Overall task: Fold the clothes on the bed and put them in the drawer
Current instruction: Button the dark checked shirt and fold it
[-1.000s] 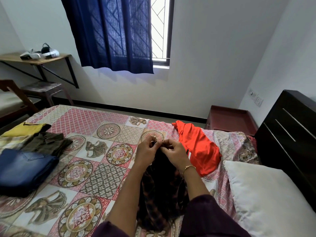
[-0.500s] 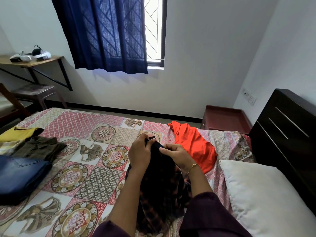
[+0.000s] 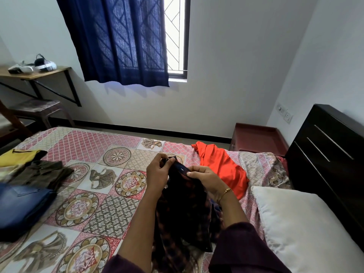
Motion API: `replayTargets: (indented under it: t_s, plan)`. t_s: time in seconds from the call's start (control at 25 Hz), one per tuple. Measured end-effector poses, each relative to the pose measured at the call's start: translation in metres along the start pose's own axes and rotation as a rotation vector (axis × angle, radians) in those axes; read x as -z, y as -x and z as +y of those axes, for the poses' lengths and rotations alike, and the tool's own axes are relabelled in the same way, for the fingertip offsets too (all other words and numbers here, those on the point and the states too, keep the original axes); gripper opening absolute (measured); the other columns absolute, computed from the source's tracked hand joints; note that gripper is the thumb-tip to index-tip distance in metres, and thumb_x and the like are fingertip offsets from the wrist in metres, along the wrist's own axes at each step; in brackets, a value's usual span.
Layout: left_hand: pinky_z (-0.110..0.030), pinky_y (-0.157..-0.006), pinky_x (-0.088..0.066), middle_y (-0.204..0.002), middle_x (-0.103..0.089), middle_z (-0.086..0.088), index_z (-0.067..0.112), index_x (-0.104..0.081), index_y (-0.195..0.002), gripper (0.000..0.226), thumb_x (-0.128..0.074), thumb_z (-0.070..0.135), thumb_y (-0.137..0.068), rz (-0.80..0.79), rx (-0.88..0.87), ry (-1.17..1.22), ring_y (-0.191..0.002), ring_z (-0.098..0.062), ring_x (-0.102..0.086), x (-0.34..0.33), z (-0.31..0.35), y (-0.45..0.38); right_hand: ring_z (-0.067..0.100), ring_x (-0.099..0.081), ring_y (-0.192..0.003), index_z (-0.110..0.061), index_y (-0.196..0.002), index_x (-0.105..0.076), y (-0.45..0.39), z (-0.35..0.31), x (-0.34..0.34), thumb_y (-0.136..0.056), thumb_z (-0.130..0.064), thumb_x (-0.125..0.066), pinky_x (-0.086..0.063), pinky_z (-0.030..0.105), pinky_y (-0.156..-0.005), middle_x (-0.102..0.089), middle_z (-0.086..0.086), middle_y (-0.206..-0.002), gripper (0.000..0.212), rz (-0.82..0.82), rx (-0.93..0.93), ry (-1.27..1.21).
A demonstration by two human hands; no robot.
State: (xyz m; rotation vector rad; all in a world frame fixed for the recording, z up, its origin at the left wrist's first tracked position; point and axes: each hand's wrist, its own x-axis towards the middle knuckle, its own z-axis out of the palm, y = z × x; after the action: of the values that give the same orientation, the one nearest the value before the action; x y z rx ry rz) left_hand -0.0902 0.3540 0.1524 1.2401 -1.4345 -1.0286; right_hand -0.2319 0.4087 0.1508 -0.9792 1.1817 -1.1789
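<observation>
Dark purple sleeves (image 3: 242, 251), gold bangle (image 3: 226, 192)

shirt (image 3: 183, 209) dark plaid | garment (image 3: 220, 166) orange | curtain (image 3: 122, 40) navy (sheer) — bedspread (image 3: 110, 205) pink patchwork

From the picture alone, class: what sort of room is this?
Most likely a home bedroom: a bed under a patterned sheet, a white pillow by the dark headboard, and a curtained window.
</observation>
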Motion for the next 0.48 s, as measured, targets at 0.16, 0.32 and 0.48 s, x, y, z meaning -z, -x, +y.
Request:
replayTargets:
  t_s: [0.16, 0.32, 0.48]
  plan:
    - [-0.021, -0.048, -0.040, -0.077, -0.047, -0.003, 0.016, -0.033, -0.102, 0.027, -0.046, -0.003, -0.089, -0.120, 0.222, 0.311, -0.064, -0.014, -0.047, 0.000, 0.013, 0.006, 0.007, -0.058, -0.059, -0.014, -0.073, -0.067, -0.008, 0.004, -0.004, -0.088, -0.005, -0.061, -0.049, 0.018, -0.058, -0.064, -0.002, -0.064, 0.018, 0.281, 0.142, 0.065]
    - [-0.021, -0.056, -0.050, -0.075, -0.061, -0.005, 0.011, -0.051, -0.084, 0.032, -0.038, -0.019, -0.083, -0.200, 0.314, 0.627, -0.063, -0.012, -0.061, 0.002, 0.015, 0.008, 0.019, -0.060, -0.074, -0.010, -0.077, -0.069, -0.023, 0.005, -0.004, -0.085, -0.009, -0.064, -0.051, 0.037, -0.076, -0.068, 0.006, -0.077, 0.009, 0.695, 0.272, 0.175]
    - [-0.029, -0.074, -0.056, -0.085, -0.068, -0.010, 0.004, -0.061, -0.090, 0.017, -0.054, -0.010, -0.086, -0.247, 0.306, 0.642, -0.075, -0.017, -0.067, -0.002, 0.011, 0.013, 0.023, -0.063, -0.078, -0.004, -0.084, -0.070, -0.024, 0.004, -0.016, -0.083, -0.006, -0.065, -0.052, 0.038, -0.079, -0.068, 0.009, -0.081, 0.005, 0.714, 0.338, 0.273]
